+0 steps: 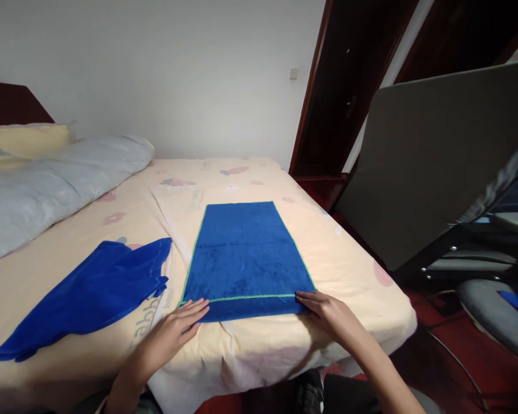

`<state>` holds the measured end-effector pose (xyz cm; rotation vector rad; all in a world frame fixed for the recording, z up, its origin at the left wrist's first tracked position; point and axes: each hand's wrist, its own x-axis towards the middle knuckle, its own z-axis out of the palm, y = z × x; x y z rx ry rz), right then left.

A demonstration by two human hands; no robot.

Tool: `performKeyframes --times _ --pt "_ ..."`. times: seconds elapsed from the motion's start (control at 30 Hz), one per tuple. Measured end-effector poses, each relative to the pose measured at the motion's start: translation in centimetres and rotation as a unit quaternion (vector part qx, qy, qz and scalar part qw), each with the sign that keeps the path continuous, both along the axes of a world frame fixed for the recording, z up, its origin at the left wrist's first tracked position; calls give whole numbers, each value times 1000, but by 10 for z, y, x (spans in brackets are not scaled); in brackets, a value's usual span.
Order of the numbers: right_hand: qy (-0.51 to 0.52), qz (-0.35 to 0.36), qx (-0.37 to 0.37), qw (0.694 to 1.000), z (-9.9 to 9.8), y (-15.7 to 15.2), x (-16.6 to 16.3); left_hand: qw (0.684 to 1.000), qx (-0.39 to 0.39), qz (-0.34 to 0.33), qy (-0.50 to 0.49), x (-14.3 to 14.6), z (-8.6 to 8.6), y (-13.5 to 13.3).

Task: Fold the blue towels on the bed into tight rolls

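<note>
Apparently turning up the bottom edge of the blue towel (244, 253) at centre frame, with left hand (183, 321) and right hand (328, 310) over its lower corners — cannot tell whether pinching or just pressing — and probably calls next for an even, two-handed fold.

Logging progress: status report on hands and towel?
Left hand, right hand at towel's near corners. Near edge folded over. Crumpled blue cloth lies apart, leftward.

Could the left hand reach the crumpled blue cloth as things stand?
Probably yes: the left hand rests on the green-edged towel, the crumpled blue cloth lies close by, and nothing visible blocks the way.
</note>
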<state>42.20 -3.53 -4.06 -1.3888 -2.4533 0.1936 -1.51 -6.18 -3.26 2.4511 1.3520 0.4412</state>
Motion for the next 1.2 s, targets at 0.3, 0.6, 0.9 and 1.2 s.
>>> performKeyframes --times 0.3,0.6,0.9,1.2 --pt "-9 41 43 998 17 -14 -31 997 67 35 31 22 9 -11" --pt "22 144 132 980 -18 -25 -118 972 219 -62 60 94 -10 -12" --pt "106 64 -50 991 -21 -24 -14 981 188 -16 32 23 -11 -18" --pt "130 -4 -134 982 -12 -19 47 990 136 3 32 -20 -1 -16"
